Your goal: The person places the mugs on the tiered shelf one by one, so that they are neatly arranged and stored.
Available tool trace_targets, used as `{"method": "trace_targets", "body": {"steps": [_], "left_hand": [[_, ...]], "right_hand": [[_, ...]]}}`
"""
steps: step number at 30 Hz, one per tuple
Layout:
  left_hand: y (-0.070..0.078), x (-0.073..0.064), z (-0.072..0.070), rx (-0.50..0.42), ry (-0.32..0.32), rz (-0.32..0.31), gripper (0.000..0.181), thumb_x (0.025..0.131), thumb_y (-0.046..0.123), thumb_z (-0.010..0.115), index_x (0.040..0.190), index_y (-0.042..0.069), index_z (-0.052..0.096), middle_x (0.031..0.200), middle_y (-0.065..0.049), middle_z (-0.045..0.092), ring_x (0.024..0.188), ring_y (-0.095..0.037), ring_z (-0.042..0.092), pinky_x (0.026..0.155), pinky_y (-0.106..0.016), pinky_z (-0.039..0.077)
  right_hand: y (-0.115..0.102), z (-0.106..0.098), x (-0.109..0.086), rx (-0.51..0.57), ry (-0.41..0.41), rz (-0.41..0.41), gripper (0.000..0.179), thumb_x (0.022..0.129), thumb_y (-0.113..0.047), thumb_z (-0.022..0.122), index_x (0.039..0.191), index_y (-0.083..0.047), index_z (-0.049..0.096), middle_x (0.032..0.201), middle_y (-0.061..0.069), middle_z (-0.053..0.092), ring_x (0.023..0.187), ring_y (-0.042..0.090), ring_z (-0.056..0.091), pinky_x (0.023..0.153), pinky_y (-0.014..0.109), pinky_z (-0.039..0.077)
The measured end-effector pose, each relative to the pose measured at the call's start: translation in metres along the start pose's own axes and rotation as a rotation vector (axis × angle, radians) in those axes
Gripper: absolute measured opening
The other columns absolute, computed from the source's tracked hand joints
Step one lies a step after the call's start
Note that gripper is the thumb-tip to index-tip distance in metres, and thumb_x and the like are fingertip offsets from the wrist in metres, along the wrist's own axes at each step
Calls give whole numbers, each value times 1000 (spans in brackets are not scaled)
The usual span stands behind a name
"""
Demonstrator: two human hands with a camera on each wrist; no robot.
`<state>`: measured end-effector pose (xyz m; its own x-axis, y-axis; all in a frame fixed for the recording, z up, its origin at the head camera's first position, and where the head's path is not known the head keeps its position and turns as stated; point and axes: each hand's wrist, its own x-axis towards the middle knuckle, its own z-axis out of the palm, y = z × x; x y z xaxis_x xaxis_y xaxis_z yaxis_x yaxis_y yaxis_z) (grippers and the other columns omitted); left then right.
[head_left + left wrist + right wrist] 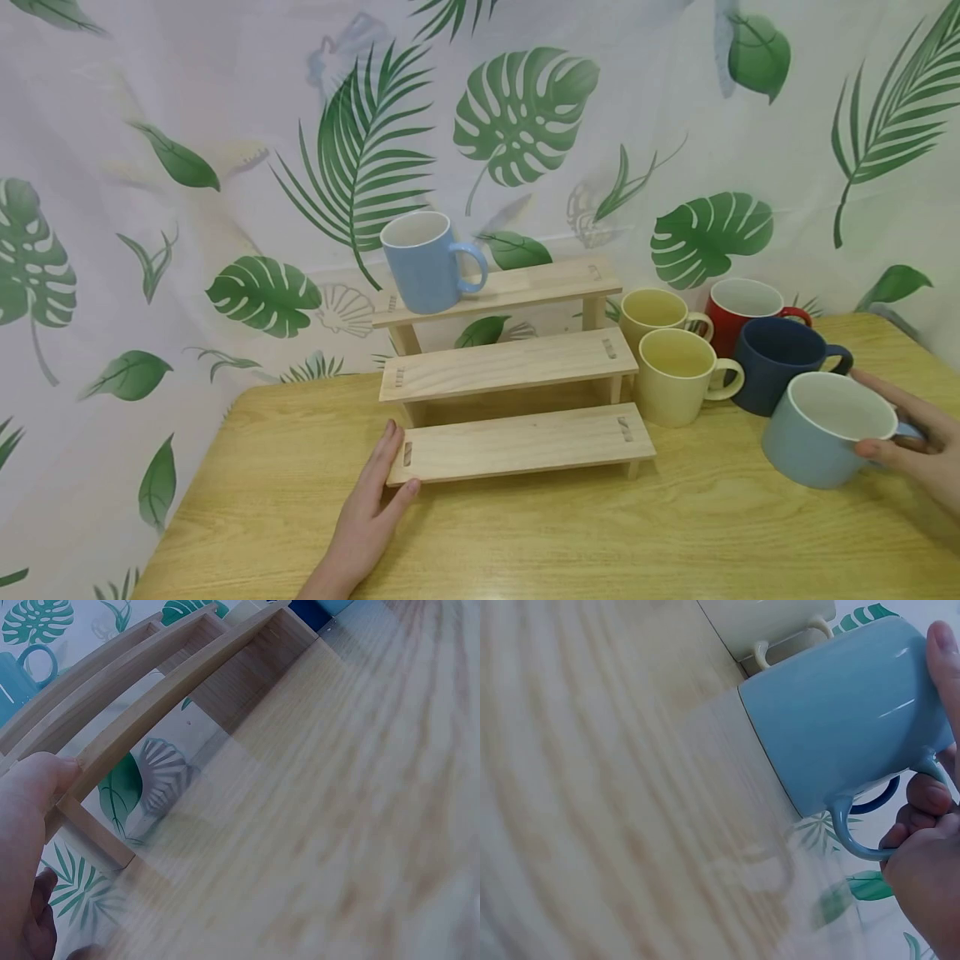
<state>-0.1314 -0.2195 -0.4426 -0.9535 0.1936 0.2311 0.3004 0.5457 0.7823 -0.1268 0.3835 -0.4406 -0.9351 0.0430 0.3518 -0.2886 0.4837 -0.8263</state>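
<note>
"While the left hand (pixel 363 504) rests there, what does it touch?"

"With thumb and fingers spread, the lowest left end of a three-tiered pale wooden shelf (pixel 510 365); a light-blue cylindrical mug (pixel 422 271) tops it."

"And rightward?"

"Two pale-yellow round mugs (pixel 672 389), a red mug (pixel 723 329), a navy mug (pixel 768 379) and, before it, a second light-blue mug (pixel 813 446), gripped at handle and side by the right hand (pixel 930 462)."

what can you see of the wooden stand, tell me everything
The wooden stand is pale, apparently bare wood: three stepped boards on upright supports, with joint marks near the board ends. It stands upright on the table before a leafy backdrop. A light blue mug stands on the top board's left end; the left hand touches the lowest board's left end.
</note>
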Motion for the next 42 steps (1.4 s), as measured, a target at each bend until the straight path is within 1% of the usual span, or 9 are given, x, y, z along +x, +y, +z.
{"method": "trace_targets", "body": {"steps": [6, 11, 13, 14, 16, 26, 32, 38, 42], "left_hand": [[1, -1, 0, -2, 0, -10, 67, 97, 40, 54, 154, 25, 21, 159, 0, 14, 143, -19, 13, 111, -54, 17], [2, -1, 0, 2, -1, -9, 67, 97, 40, 54, 154, 26, 20, 159, 1, 13, 143, -19, 13, 111, -54, 17], [1, -1, 0, 8, 3, -5, 67, 97, 40, 54, 154, 25, 21, 159, 1, 14, 143, -19, 13, 111, -54, 17], [1, -1, 0, 10, 4, -2, 67, 97, 40, 54, 154, 25, 21, 159, 0, 14, 143, -19, 13, 111, -54, 17], [0, -1, 0, 12, 7, 0, 67, 97, 40, 54, 154, 26, 21, 159, 0, 14, 143, -19, 13, 111, -54, 17], [-1, 1, 0, 15, 9, 17, 66, 98, 39, 53, 154, 27, 20, 159, 1, 14, 143, -17, 13, 111, -53, 17], [0, 0, 0, 3, 7, 15, 66, 97, 38, 54, 154, 26, 21, 159, 0, 15, 143, -18, 13, 111, -52, 16], [0, 0, 1, 4, 4, 10, 66, 97, 39, 54, 153, 28, 21, 159, 2, 14, 143, -18, 13, 111, -51, 16], [0, 0, 1, 9, 6, 12, 66, 98, 38, 54, 154, 27, 21, 159, 2, 14, 143, -18, 13, 111, -52, 16]], "right_hand": [[-2, 3, 0, 70, 17, -49, 78, 83, 14, 64, 149, -18, 36, 135, -25, 41, 105, -20, 44, 80, 1, 38], [-9, 11, 4, 503, 10, -177, 69, 81, 23, 59, 143, -2, 43, 132, -12, 55, 110, -5, 51, 84, 5, 40], [-13, 14, 4, 658, -10, -197, 67, 80, 26, 56, 141, 2, 44, 131, -6, 57, 110, 0, 53, 84, 8, 42], [-17, 15, 4, 685, -18, -189, 67, 80, 27, 55, 141, 2, 44, 131, -5, 57, 110, 0, 54, 84, 9, 43], [-25, 16, 4, 691, -37, -165, 68, 80, 29, 53, 142, 3, 41, 132, -4, 56, 113, 2, 54, 84, 11, 45], [-83, 28, 11, 504, -24, 3, 65, 86, 15, 56, 145, -9, 42, 134, -11, 47, 102, -6, 55, 80, 7, 44], [-113, 40, 21, 578, -87, 22, 62, 86, 17, 57, 141, -8, 48, 130, -7, 51, 90, 7, 62, 77, 13, 48], [-144, 57, 35, 644, -70, 47, 60, 87, 16, 57, 141, -9, 49, 135, -4, 50, 97, 8, 58, 79, 14, 47], [-165, 68, 52, 602, -76, 62, 60, 87, 11, 60, 142, -10, 47, 138, 2, 44, 102, 9, 51, 81, 12, 44]]}}
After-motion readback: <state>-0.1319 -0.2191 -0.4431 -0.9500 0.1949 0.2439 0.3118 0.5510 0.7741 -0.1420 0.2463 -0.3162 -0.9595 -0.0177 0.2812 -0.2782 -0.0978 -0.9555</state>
